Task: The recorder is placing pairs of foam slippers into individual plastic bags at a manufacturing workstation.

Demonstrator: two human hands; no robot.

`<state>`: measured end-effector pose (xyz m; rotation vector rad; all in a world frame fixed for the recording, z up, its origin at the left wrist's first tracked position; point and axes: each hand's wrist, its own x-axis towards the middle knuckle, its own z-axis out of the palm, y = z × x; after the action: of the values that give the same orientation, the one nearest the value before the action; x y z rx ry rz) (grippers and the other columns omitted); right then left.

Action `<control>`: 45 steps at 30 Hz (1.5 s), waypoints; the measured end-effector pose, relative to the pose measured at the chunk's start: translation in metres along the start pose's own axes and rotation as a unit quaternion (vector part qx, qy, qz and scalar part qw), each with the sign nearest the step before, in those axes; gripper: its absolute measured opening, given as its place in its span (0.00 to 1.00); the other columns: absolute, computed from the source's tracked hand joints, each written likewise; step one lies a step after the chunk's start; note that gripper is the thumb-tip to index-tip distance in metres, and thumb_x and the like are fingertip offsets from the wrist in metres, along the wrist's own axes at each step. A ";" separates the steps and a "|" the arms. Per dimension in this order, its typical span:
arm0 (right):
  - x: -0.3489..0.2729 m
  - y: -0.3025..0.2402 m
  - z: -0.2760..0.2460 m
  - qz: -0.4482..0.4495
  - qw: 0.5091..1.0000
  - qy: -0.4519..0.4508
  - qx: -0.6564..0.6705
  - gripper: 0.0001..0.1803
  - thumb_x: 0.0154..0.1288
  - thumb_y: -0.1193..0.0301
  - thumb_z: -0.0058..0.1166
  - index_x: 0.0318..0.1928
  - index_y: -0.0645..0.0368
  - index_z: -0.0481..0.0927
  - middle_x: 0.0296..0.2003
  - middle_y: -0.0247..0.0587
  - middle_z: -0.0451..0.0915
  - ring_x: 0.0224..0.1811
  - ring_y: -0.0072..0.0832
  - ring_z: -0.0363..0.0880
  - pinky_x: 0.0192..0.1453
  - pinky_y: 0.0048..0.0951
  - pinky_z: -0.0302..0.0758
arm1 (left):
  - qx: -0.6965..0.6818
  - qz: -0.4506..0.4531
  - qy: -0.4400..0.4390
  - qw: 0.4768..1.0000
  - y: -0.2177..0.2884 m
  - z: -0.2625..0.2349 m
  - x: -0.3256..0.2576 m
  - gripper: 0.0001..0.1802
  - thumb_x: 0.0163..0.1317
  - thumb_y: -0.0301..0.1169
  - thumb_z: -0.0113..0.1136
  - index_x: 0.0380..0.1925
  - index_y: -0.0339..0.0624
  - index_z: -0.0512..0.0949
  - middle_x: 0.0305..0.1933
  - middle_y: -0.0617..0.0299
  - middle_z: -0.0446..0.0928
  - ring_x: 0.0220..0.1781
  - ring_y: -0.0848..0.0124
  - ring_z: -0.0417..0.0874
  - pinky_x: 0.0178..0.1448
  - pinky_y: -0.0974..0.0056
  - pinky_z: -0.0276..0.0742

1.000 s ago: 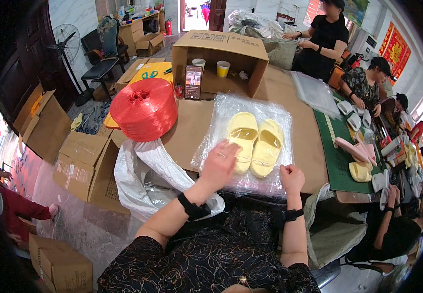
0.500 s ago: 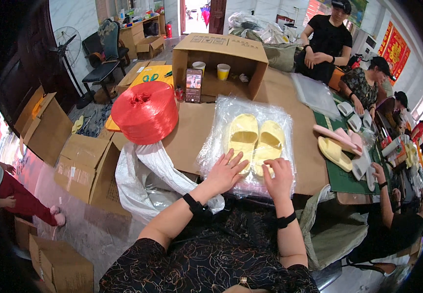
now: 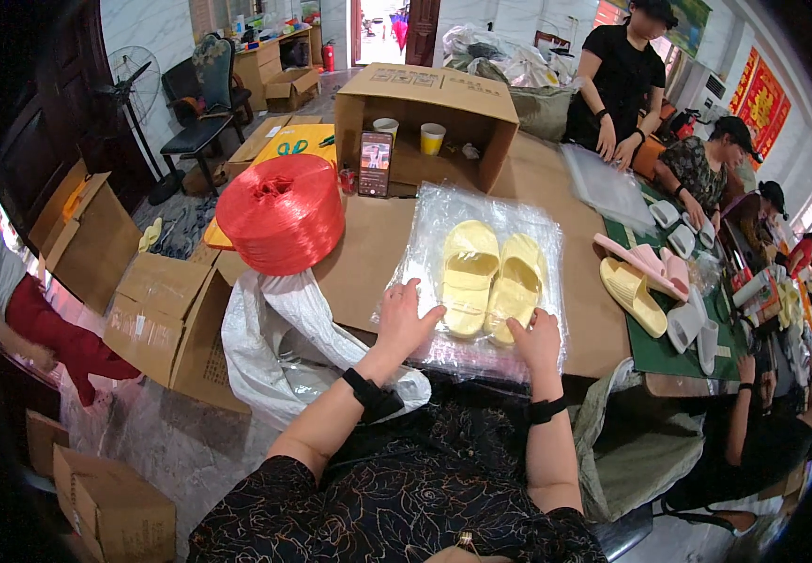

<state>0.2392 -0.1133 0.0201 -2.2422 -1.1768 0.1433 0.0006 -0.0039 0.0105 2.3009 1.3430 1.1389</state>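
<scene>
Two pale yellow slippers (image 3: 490, 279) lie side by side, toes far, inside a clear plastic bag (image 3: 481, 272) spread flat on the brown tabletop (image 3: 368, 258). Left hand (image 3: 404, 319), fingers spread, presses flat on the bag's near left edge beside the heels, likely pinning the film. Right hand (image 3: 535, 340) rests on the near right edge, fingers curled onto the plastic at the heel. A red twine spool (image 3: 282, 212) stands to the left.

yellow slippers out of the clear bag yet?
No, the pair of yellow slippers lies inside the clear plastic bag on the table, with the left hand and right hand pressing on the bag's near edge.
</scene>
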 end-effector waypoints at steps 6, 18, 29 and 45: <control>0.007 -0.002 -0.009 0.026 0.994 -0.042 0.093 0.28 0.51 0.58 0.67 0.45 0.68 0.80 0.32 0.50 0.81 0.33 0.43 0.81 0.42 0.36 0.78 | -0.030 -0.086 -0.179 0.980 0.003 -0.013 0.024 0.33 0.52 0.52 0.70 0.47 0.35 0.78 0.32 0.52 0.81 0.37 0.56 0.82 0.45 0.55 0.78; 0.015 0.034 -0.007 0.092 0.885 -0.039 0.456 0.28 0.49 0.77 0.64 0.54 0.74 0.75 0.33 0.30 0.78 0.29 0.16 0.72 0.32 0.15 0.68 | -0.294 -0.156 -0.230 0.915 0.003 0.005 0.026 0.32 0.51 0.42 0.71 0.52 0.34 0.74 0.35 0.56 0.81 0.37 0.65 0.82 0.44 0.62 0.78; -0.011 -0.003 -0.041 -0.087 0.900 0.126 0.409 0.21 0.60 0.80 0.55 0.54 0.62 0.67 0.51 0.40 0.72 0.49 0.22 0.70 0.52 0.23 0.67 | -0.448 -0.091 -0.204 0.866 0.024 0.002 0.021 0.36 0.59 0.28 0.65 0.66 0.36 0.62 0.51 0.52 0.79 0.49 0.66 0.82 0.55 0.65 0.77; -0.024 -0.028 -0.041 -0.038 0.726 0.026 0.686 0.25 0.67 0.80 0.48 0.62 0.66 0.58 0.54 0.51 0.75 0.55 0.32 0.76 0.60 0.31 0.73 | -0.271 -0.088 -0.109 0.952 0.058 -0.043 0.012 0.45 0.58 0.38 0.68 0.69 0.31 0.56 0.59 0.45 0.74 0.58 0.57 0.77 0.64 0.56 0.70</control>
<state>0.2197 -0.1386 0.0651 -0.8395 -0.6609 0.6630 0.0091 -0.0325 0.0772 1.8082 0.9776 1.0049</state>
